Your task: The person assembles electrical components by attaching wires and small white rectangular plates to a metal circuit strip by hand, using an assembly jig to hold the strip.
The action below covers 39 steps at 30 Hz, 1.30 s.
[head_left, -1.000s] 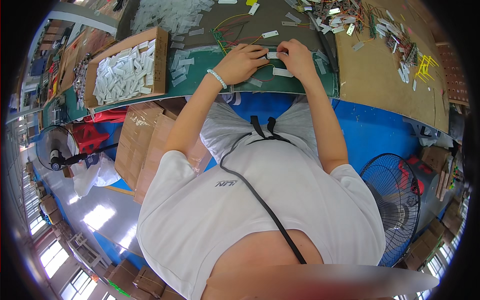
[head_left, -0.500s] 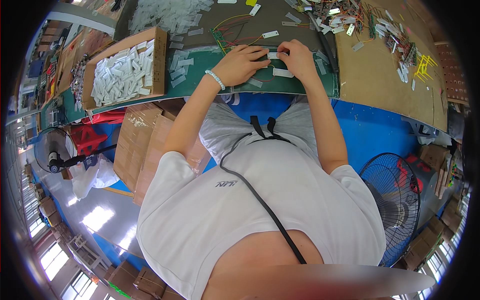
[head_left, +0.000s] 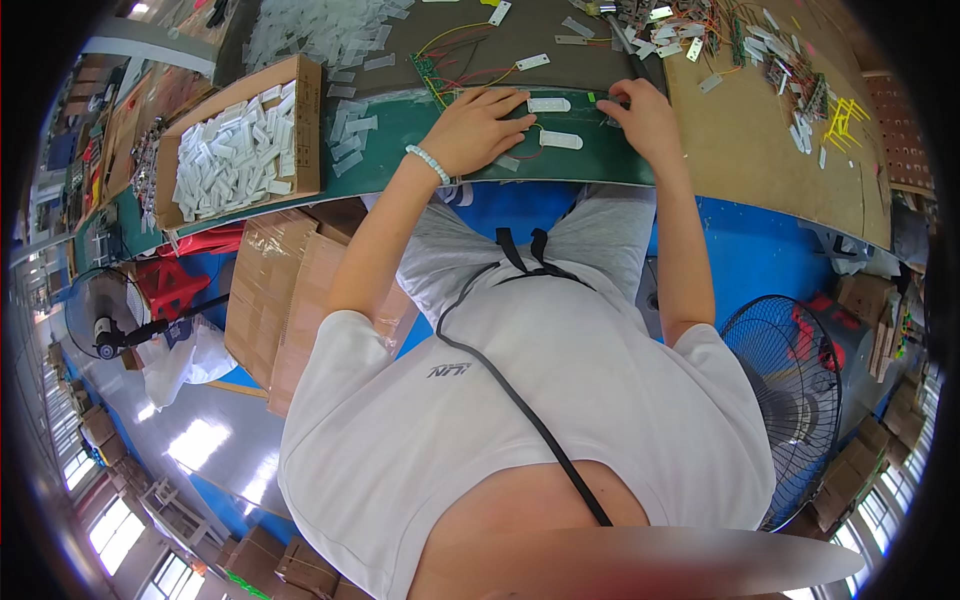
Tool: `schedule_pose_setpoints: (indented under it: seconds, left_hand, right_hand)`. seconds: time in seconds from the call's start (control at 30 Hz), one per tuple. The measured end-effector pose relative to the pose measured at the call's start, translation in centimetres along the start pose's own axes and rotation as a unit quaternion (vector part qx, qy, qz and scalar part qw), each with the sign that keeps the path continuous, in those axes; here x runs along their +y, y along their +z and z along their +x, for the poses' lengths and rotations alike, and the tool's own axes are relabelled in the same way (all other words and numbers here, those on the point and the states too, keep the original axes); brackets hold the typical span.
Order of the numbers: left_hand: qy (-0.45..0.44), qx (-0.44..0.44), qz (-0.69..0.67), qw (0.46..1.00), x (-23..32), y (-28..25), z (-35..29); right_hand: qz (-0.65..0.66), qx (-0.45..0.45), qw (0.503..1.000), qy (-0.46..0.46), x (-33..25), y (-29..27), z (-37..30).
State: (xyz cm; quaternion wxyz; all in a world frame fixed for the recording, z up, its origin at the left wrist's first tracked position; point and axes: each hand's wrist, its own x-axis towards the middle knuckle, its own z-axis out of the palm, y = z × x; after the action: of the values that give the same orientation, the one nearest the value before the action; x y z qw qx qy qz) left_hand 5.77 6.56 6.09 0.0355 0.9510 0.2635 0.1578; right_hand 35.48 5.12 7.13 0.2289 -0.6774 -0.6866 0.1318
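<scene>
My left hand [head_left: 484,126] lies on the green mat [head_left: 400,165], fingers stretched out and slightly apart. Its fingertips reach the left end of a white round-ended strip [head_left: 549,105]. Just below is a second white strip [head_left: 561,140], with a thin red wire curving from its left end. Beyond the left hand, a small green circuit board [head_left: 427,72] trails red and yellow wires. To the right of the strips, my right hand [head_left: 645,122] has thumb and fingers pinched together at the mat, near small clear plastic pieces [head_left: 612,122]. What they hold is too small to make out.
On the left stands a cardboard box [head_left: 312,130] full of white strips. Clear plastic pieces [head_left: 310,35] are heaped behind it. Wired boards and strips [head_left: 670,35] form a pile at the back right. A fan [head_left: 785,400] stands near my right side.
My right hand has moved right, off the upper white strip, to the clear pieces. Both white strips now show more fully. My left hand stays at the strip's left end.
</scene>
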Motion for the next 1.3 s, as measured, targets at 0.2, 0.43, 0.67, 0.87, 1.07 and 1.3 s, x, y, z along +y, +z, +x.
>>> schedule_pose_setpoints:
  seconds: [0.2,0.43,0.67,0.87,1.07,1.3]
  left_hand:
    - [-0.011,-0.003,-0.002,1.000,0.2,-0.1,0.0]
    - [-0.017,0.007,-0.009,1.000,0.2,0.2,0.0]
    - [-0.027,0.010,-0.006,1.000,0.2,0.3,-0.3]
    - [-0.028,0.015,-0.014,0.999,0.3,0.3,-0.2]
    - [-0.026,0.021,-0.017,0.999,0.2,0.3,-0.2]
    - [-0.037,0.024,-0.019,0.999,0.3,0.2,-0.2]
  right_hand:
    - [-0.110,-0.034,0.990,0.087,-1.6,0.0,-0.8]
    - [-0.057,-0.033,0.990,0.122,-2.0,-0.3,-1.1]
    - [0.234,-0.002,0.972,0.035,-1.8,0.5,-0.9]
    - [0.410,-0.033,0.911,-0.022,-2.9,2.2,-0.6]
    - [0.419,-0.030,0.905,-0.068,-4.1,3.1,-0.6]
    - [0.220,0.001,0.964,-0.150,-3.5,4.5,-0.4]
